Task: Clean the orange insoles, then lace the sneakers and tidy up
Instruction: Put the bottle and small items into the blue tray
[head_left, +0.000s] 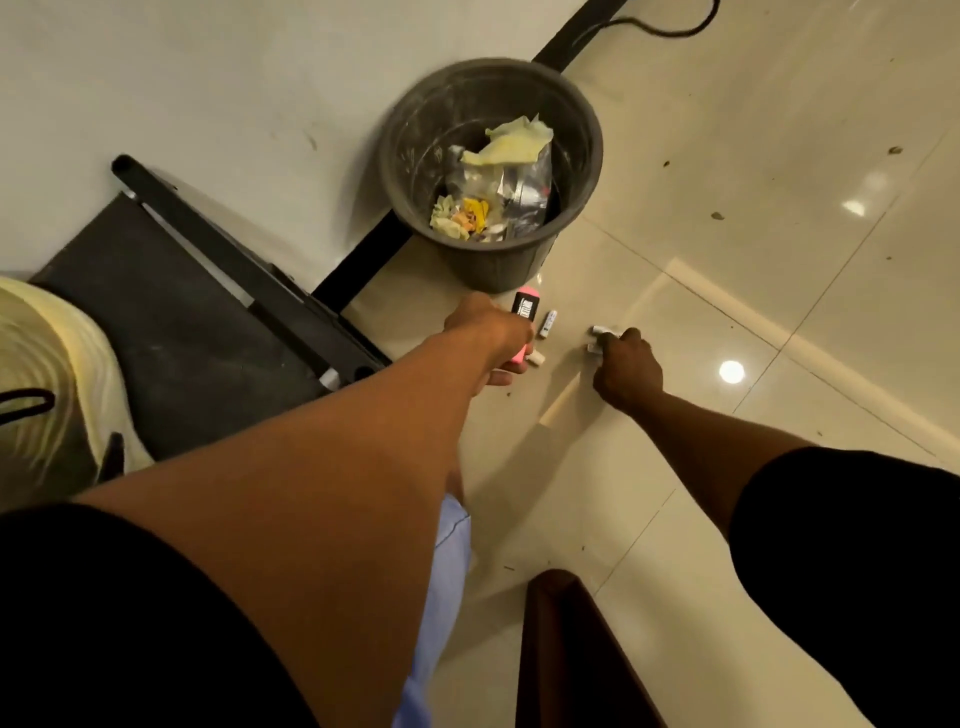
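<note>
Single head-worn wide-angle view, looking steeply down from standing height onto a glossy tiled floor (727, 218), lens bending the wall edge and tile joints. Faces forward toward a grey waste bin (491, 171) at twelve o'clock against the wall, left hand (488, 332) and right hand (626, 366) reaching out near centre, both arms running back to six o'clock. Only one view, so nothing shared with another.

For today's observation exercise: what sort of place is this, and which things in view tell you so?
Probably an indoor room, a home or office corner: glossy tiled floor, a grey bin of rubbish against a pale wall, and black furniture legs.
</note>
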